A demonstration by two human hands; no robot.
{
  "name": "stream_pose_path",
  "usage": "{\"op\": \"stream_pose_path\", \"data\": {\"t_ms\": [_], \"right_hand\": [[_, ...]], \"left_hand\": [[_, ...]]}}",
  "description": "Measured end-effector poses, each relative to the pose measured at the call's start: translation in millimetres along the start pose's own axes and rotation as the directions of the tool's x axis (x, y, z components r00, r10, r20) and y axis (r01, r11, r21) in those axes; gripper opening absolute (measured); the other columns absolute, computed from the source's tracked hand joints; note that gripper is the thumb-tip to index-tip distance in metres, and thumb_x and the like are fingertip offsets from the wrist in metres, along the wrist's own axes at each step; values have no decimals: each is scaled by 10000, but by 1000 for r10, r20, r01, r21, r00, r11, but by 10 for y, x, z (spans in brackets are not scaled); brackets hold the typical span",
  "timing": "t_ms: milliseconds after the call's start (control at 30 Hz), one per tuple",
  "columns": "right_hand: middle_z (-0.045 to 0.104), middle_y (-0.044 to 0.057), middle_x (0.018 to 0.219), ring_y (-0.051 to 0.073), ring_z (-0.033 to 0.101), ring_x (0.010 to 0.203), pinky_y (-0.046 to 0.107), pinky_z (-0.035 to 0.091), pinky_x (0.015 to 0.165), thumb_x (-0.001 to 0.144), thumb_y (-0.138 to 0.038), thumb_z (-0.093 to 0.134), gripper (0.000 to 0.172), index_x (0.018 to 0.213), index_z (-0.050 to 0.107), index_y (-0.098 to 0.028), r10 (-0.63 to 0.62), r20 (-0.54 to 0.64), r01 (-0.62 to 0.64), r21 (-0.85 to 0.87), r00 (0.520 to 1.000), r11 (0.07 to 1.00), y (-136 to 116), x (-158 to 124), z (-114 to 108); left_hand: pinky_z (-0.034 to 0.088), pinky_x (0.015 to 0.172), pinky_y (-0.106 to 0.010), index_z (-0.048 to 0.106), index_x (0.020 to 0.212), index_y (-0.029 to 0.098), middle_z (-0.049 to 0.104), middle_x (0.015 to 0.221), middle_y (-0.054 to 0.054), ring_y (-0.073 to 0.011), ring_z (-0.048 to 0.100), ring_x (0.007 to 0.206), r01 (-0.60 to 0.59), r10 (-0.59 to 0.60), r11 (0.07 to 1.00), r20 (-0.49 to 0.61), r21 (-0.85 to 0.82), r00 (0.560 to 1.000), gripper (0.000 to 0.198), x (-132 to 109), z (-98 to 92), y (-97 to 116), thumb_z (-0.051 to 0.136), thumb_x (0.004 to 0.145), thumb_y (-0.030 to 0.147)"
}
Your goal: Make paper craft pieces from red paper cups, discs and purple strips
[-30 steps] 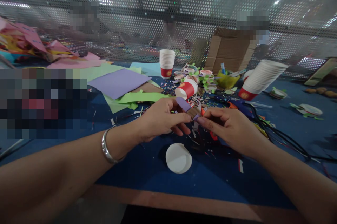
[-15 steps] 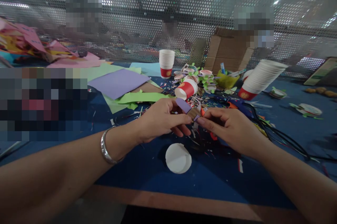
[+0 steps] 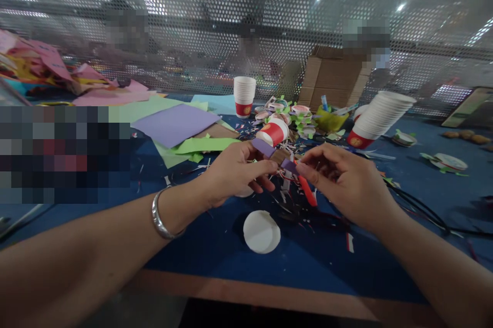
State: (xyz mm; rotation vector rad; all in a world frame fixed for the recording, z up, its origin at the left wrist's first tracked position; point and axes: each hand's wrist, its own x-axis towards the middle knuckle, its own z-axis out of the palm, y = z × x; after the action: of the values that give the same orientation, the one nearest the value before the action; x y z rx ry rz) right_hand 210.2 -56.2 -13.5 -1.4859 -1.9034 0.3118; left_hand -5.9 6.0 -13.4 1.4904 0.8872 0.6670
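Between thumb and fingers, my left hand (image 3: 241, 171) pinches a purple paper piece (image 3: 263, 148) with a brown part beside it. My right hand (image 3: 339, 179) has its thumb and fingertips on a small purple paper piece (image 3: 289, 166) at the right end of the brown part. Whether the two purple pieces are joined cannot be seen. Just below my hands, a round white cup base (image 3: 262, 232) lies on the blue table (image 3: 208, 266). An orange-red handled tool (image 3: 307, 190) rests between my hands, and a red and white paper cup (image 3: 274, 132) lies on its side behind them.
Stacked paper cups stand at the back (image 3: 244, 97) and lean at the right (image 3: 381, 117). Purple paper (image 3: 175, 123) and green strips lie at the left. Paper turtle-like pieces (image 3: 449, 161), a yellow container (image 3: 331, 119), cables (image 3: 419, 212) and paper scraps are around.
My right hand has shifted slightly right and up, and its fingers have lifted apart more. The small purple piece and the orange-red handle show more clearly. My left hand has barely moved.
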Motion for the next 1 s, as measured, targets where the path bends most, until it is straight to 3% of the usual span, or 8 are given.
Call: {"op": "stream_pose_path", "data": {"t_ms": [67, 200, 333, 467, 667, 733, 867, 1000], "right_hand": [[674, 39, 891, 156, 608, 705, 305, 488, 663, 947, -410, 676, 220, 1027, 682, -206, -78, -74, 73, -69, 994, 995, -26, -16, 17], [664, 78, 1024, 187, 633, 788, 339, 515, 712, 933, -345, 695, 232, 1118, 671, -207, -203, -101, 185, -163, 974, 969, -88, -48, 50], [665, 69, 1000, 184, 635, 788, 322, 513, 682, 955, -337, 667, 197, 1113, 673, -220, -212, -145, 195, -119, 966, 973, -113, -57, 46], [690, 38, 920, 146, 617, 696, 283, 468, 602, 989, -393, 622, 190, 1055, 696, -230, -83, -152, 86, 16, 985, 996, -93, -33, 11], [655, 6, 749, 123, 523, 619, 261, 396, 556, 1007, -496, 562, 325, 957, 721, -217, 106, 40, -112, 216, 994, 970, -61, 7, -35], [638, -4, 738, 112, 511, 624, 253, 398, 571, 981, -519, 603, 335, 931, 722, -210, 142, 131, -179, 338, 981, 924, -44, 12, -24], [638, -16, 765, 87, 522, 604, 222, 428, 556, 900, -462, 740, 271, 953, 720, -197, 190, 265, -315, 587, 945, 746, 0, 23, 20], [629, -27, 733, 69, 521, 556, 187, 444, 497, 844, -384, 810, 234, 930, 718, -187, 237, 297, -380, 687, 925, 620, 29, 42, 29]], "left_hand": [[497, 470, -188, 659, 947, 150, 687, 732, -2, -113, 676, 557, -11, 11, 1000, -20, 22, 1000, 167, -4, 12, -10, 710, 841, 268], [497, 478, -202, 666, 946, 155, 645, 676, 20, -127, 674, 564, -103, 104, 991, -3, 80, 995, 152, -16, 29, -38, 686, 850, 271], [494, 489, -206, 662, 987, 167, 643, 685, 26, -123, 663, 578, -152, 150, 984, 28, 94, 988, 212, -22, 15, -49, 712, 863, 332], [512, 522, -219, 631, 958, 181, 661, 713, 21, -130, 678, 612, -180, 177, 978, 32, 107, 984, 172, -10, -21, -44, 714, 877, 308], [575, 650, -254, 636, 938, 183, 684, 813, 10, -121, 695, 664, -372, 371, 922, 33, 109, 928, 122, -28, -80, -15, 719, 873, 244], [585, 702, -263, 663, 930, 172, 688, 842, -5, -132, 710, 714, -442, 442, 878, 43, 183, 896, 83, -51, -96, 9, 712, 867, 195], [549, 707, -228, 690, 927, 163, 714, 894, -26, -125, 691, 759, -534, 542, 759, 93, 371, 835, 102, -61, -133, 33, 716, 835, 128], [510, 684, -213, 680, 1105, 178, 736, 1021, -33, -111, 664, 748, -511, 505, 707, 158, 489, 849, 275, 2, -256, 39, 726, 835, 199]]}}
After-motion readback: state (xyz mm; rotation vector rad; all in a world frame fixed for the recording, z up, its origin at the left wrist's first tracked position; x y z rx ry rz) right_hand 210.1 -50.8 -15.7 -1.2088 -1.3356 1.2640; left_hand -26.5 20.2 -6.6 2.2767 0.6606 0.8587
